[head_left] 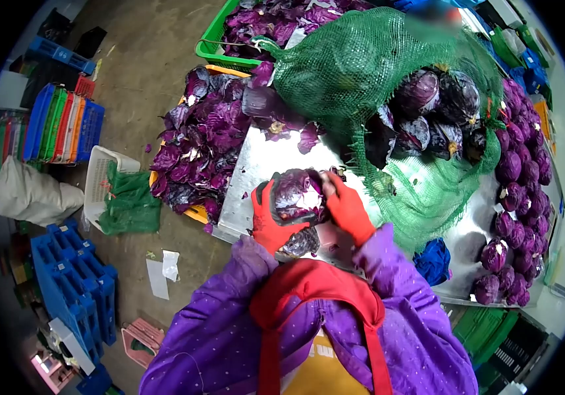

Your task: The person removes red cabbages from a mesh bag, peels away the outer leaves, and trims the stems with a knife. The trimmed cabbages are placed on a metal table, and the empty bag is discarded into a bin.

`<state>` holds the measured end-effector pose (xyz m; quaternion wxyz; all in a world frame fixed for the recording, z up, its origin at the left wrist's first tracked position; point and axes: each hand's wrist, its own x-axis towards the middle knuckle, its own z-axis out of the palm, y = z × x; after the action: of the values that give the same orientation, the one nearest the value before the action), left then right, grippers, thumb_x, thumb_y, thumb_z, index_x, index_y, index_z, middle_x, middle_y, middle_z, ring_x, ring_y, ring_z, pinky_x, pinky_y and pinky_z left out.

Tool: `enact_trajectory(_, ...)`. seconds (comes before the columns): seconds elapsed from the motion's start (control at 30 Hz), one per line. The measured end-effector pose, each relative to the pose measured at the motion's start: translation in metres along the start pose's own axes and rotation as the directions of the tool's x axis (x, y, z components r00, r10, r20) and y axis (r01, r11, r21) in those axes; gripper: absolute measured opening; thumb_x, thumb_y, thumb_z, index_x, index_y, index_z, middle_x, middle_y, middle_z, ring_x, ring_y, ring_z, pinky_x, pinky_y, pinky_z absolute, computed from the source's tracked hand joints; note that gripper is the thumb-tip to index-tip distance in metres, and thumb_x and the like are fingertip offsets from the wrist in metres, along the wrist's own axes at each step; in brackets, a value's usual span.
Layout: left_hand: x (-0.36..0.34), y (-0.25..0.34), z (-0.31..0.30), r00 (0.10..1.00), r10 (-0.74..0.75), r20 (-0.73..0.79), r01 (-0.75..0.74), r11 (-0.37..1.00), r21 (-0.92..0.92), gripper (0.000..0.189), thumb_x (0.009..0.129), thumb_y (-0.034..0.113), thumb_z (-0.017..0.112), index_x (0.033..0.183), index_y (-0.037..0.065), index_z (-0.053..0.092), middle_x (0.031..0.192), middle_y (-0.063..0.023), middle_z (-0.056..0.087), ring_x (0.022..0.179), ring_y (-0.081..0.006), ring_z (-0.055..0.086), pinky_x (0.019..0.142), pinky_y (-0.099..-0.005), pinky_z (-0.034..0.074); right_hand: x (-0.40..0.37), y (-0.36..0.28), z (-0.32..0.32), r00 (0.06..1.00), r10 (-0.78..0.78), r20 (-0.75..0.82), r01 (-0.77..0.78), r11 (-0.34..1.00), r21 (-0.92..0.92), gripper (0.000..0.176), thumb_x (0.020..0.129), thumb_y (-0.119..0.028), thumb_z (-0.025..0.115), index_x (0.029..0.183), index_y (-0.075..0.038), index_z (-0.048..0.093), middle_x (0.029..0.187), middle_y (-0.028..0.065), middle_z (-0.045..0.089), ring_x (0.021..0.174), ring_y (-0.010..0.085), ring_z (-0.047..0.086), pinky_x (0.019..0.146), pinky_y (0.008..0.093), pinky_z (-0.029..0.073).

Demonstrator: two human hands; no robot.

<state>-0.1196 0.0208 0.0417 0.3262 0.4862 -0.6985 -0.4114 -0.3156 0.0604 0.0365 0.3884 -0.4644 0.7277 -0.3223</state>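
A red cabbage [295,194] is held over the metal table [246,181] in front of my chest. My left hand [270,220], in a red and black glove, wraps around its left and lower side. Against its right side press the bent fingers of my right hand [348,209], in a red glove; whether a small tool is in them I cannot make out. Another dark cabbage [301,242] sits just below, close to my body. Beyond, a green mesh sack [342,62] lies with its mouth spread, several cabbages [417,92] showing inside.
Loose purple leaves [203,141] fill an orange-rimmed crate at left; a green crate [213,49] holds more behind. Cabbages stripped of outer leaves [519,178] line the table's right side. A blue crumpled bag [432,262] lies near the front edge. Blue pallets [75,283] stand on the floor.
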Motion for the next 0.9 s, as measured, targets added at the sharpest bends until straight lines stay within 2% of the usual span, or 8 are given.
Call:
enact_trajectory(0.23,-0.006,-0.046,-0.021,0.993,-0.004,0.117,0.023,0.987,-0.16,0.112,0.051,0.014,0.093,0.144,0.005,0.03,0.135,-0.0158,0.04,0.124,-0.0317,0.043,0.105,-0.0423,0.039,0.018,0.015,-0.008,0.99,0.124,-0.06,-0.107,0.967,0.23,0.042,0.097,-0.035,0.049,0.125,-0.004,0.056,0.094,0.0158,0.067,0.089,0.027,0.062,0.08,0.0362,0.047)
enact_trajectory(0.27,-0.017,-0.046,-0.022,0.996,-0.063,0.063,0.08,0.95,-0.302,0.112,0.054,0.012,0.092,0.146,0.006,0.027,0.136,-0.0156,0.039,0.126,-0.0301,0.042,0.106,-0.0415,0.039,0.001,-0.006,-0.017,0.915,0.399,0.063,-0.4,0.875,0.273,0.043,0.097,-0.032,0.05,0.13,-0.005,0.054,0.091,0.0168,0.068,0.085,0.0267,0.065,0.078,0.0358,0.049)
enact_trajectory(0.3,-0.027,-0.045,-0.019,0.991,-0.133,0.026,0.131,0.889,-0.438,0.113,0.057,0.009,0.09,0.147,0.006,0.023,0.137,-0.0155,0.039,0.127,-0.0285,0.041,0.106,-0.0408,0.039,-0.01,0.014,-0.004,0.997,0.041,-0.065,-0.027,0.98,0.195,0.043,0.097,-0.029,0.05,0.132,-0.004,0.052,0.091,0.0178,0.069,0.081,0.0261,0.066,0.076,0.0352,0.05)
enact_trajectory(0.37,-0.028,0.018,-0.017,0.934,-0.354,0.048,0.283,0.651,-0.704,0.113,0.062,0.002,0.087,0.149,0.006,0.016,0.138,-0.0158,0.037,0.126,-0.0256,0.042,0.105,-0.0374,0.041,-0.045,-0.022,-0.008,0.997,-0.076,-0.006,0.076,0.997,-0.027,0.04,0.098,-0.026,0.049,0.131,-0.003,0.052,0.096,0.0194,0.068,0.085,0.025,0.066,0.079,0.034,0.05)
enact_trajectory(0.57,-0.022,-0.014,-0.017,0.956,-0.293,-0.004,0.245,0.805,-0.54,0.107,0.06,-0.006,0.085,0.145,0.004,0.02,0.138,-0.0147,0.036,0.123,-0.0241,0.045,0.103,-0.0345,0.043,-0.044,0.08,0.002,0.971,0.174,-0.163,-0.097,0.912,0.398,0.04,0.099,-0.025,0.048,0.125,0.005,0.055,0.103,0.0181,0.068,0.09,0.0236,0.063,0.082,0.0342,0.049)
enact_trajectory(0.7,-0.015,-0.024,-0.025,0.976,-0.208,0.058,0.213,0.884,-0.416,0.111,0.057,-0.004,0.086,0.147,0.006,0.022,0.14,-0.0127,0.036,0.128,-0.0245,0.041,0.106,-0.037,0.04,-0.039,0.038,-0.032,0.85,0.514,-0.116,-0.473,0.84,0.265,0.043,0.097,-0.028,0.051,0.123,0.006,0.053,0.098,0.0181,0.068,0.084,0.0244,0.064,0.073,0.0372,0.049)
enact_trajectory(0.8,-0.005,-0.014,-0.025,0.945,-0.249,0.214,0.328,0.752,-0.572,0.111,0.054,0.003,0.09,0.144,0.007,0.025,0.141,-0.0146,0.035,0.129,-0.0272,0.04,0.107,-0.0392,0.039,-0.04,-0.012,-0.048,0.973,0.218,-0.077,-0.212,0.974,0.076,0.045,0.096,-0.025,0.055,0.131,0.003,0.047,0.097,0.0193,0.069,0.085,0.0278,0.067,0.075,0.0361,0.05)
enact_trajectory(0.9,0.009,-0.003,-0.026,0.989,0.008,0.144,0.0,0.999,-0.051,0.115,0.049,0.02,0.094,0.142,0.003,0.029,0.138,-0.017,0.037,0.126,-0.0326,0.041,0.107,-0.0408,0.037,-0.027,-0.02,-0.022,0.948,-0.294,0.124,0.294,0.956,0.021,0.053,0.094,-0.025,0.055,0.142,-0.006,0.039,0.138,0.0255,0.046,0.119,0.0383,0.054,0.098,0.0397,0.043)
